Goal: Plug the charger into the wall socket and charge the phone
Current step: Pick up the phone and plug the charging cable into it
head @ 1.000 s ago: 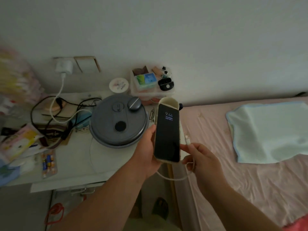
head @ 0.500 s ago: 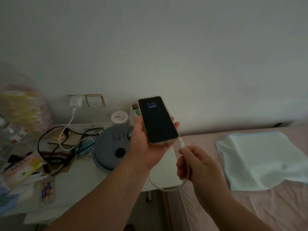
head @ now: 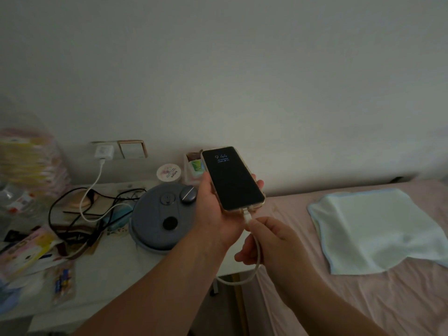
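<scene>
My left hand [head: 213, 212] gripped the black-screened phone in its clear case [head: 232, 178], held up above the white bedside table [head: 101, 275]. My right hand [head: 269, 241] pinched the white cable's plug [head: 247, 217] at the phone's bottom port. The white square charger [head: 104, 152] sat in the wall socket.

Glossy black glass phone [head: 233, 178], smooth white plastic charger [head: 104, 152], matt grey plastic lid [head: 162, 214], soft wrinkled cloth [head: 373, 229]
</scene>
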